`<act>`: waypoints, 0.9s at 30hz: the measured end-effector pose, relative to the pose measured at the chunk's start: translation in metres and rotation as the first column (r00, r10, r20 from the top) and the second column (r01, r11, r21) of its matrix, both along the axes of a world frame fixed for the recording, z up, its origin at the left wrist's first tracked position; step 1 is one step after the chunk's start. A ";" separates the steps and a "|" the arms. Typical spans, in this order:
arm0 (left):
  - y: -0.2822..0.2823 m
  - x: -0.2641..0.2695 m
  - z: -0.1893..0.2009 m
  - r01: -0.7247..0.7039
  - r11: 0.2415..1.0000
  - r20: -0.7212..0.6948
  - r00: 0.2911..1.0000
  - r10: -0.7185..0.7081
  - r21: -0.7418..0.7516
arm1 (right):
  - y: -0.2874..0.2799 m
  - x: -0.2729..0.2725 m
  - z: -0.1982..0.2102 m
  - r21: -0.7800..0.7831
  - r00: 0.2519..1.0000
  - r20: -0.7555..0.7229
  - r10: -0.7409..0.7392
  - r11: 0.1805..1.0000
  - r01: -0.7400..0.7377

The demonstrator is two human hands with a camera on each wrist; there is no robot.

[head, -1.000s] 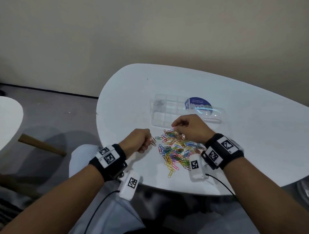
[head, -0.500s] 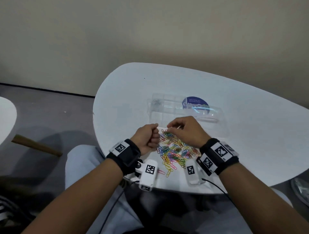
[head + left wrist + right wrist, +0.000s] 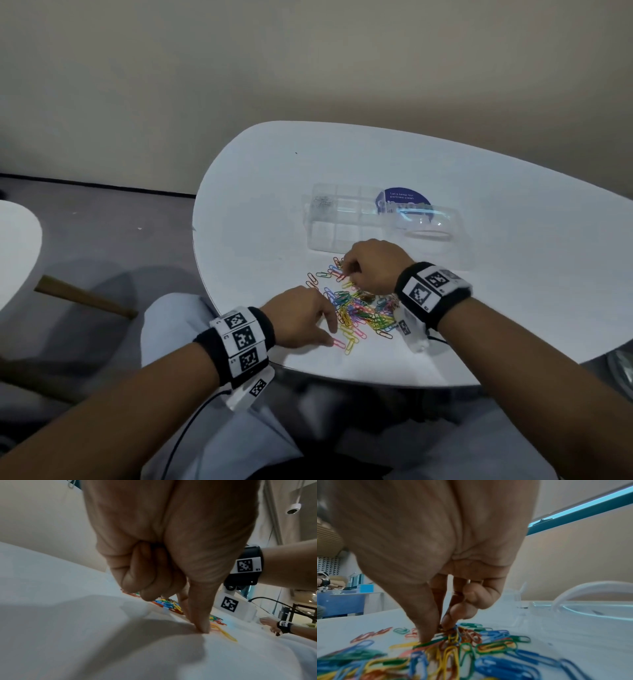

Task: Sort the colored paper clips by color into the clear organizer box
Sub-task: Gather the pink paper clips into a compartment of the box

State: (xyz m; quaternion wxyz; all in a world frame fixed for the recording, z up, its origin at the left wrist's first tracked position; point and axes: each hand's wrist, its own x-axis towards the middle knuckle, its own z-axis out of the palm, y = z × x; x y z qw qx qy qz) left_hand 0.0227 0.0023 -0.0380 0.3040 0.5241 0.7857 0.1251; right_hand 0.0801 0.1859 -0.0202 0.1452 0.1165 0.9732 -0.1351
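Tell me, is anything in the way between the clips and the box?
Nothing visible is. The box lies open just past the clips, bare table between. Only the right hand reaches over the pile's far edge.

Clip pile [image 3: 359,308] just before organizer box [image 3: 346,222], bare table [image 3: 513,291] to right

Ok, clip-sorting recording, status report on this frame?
Left hand fingertip down beside a yellow clip. Right hand pinching into the clip pile. Organizer box open, nearly empty. Nothing blocking.
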 end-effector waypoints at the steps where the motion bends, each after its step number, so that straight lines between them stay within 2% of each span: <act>1: 0.002 0.001 0.000 0.007 1.000 -0.013 1.000 -0.007 0.003 | 0.002 0.000 0.001 -0.004 1.000 0.016 -0.001 1.000 0.001; 7: 0.005 0.003 -0.004 0.032 0.999 -0.026 0.999 -0.032 -0.002 | 0.017 0.006 0.004 -0.193 0.994 0.048 -0.094 0.976 0.102; 9: 0.004 -0.001 -0.005 -0.019 1.000 0.042 0.999 0.020 -0.006 | 0.018 0.007 0.005 -0.221 0.994 0.015 -0.104 0.970 0.105; 11: 0.005 -0.006 -0.005 -0.116 0.993 0.203 0.972 0.118 -0.022 | 0.016 0.006 0.006 -0.175 0.996 -0.028 -0.080 0.982 0.073; 12: 0.007 -0.007 -0.005 -0.194 0.981 0.313 0.930 0.193 -0.028 | 0.014 0.004 0.005 -0.134 0.998 -0.036 -0.054 0.990 0.049; 13: 0.008 -0.009 -0.004 -0.298 0.954 0.433 0.855 0.285 -0.039 | 0.012 0.002 0.004 -0.091 0.999 -0.029 -0.025 0.996 0.022; 14: 0.010 -0.010 -0.003 -0.411 0.909 0.558 0.739 0.376 -0.069 | 0.010 0.000 0.002 -0.057 1.000 -0.011 0.001 0.998 -0.002; 16: 0.014 -0.013 0.002 -0.567 0.802 0.763 0.429 0.483 -0.189 | 0.006 -0.003 -0.002 -0.024 0.999 0.028 0.027 0.999 -0.026; 17: 0.015 -0.015 0.005 -0.594 0.769 0.830 0.289 0.477 -0.235 | 0.006 -0.004 -0.003 -0.017 0.999 0.045 0.028 0.999 -0.027; 18: 0.016 -0.019 0.007 -0.605 0.755 0.873 0.192 0.447 -0.254 | 0.006 -0.006 -0.003 -0.012 0.998 0.062 0.030 1.000 -0.029; 20: 0.019 -0.026 0.010 -0.625 0.738 0.909 0.105 0.404 -0.256 | 0.006 -0.008 -0.002 0.001 0.995 0.094 0.045 0.999 -0.046; 25: 0.029 -0.046 0.013 -0.691 0.678 0.918 0.052 0.393 -0.251 | 0.003 -0.010 -0.002 0.046 0.990 0.089 0.112 0.992 -0.116; 27: 0.031 -0.055 0.014 -0.725 0.638 0.932 -0.015 0.362 -0.259 | 0.002 -0.012 0.001 -0.026 0.994 0.060 0.090 0.996 -0.089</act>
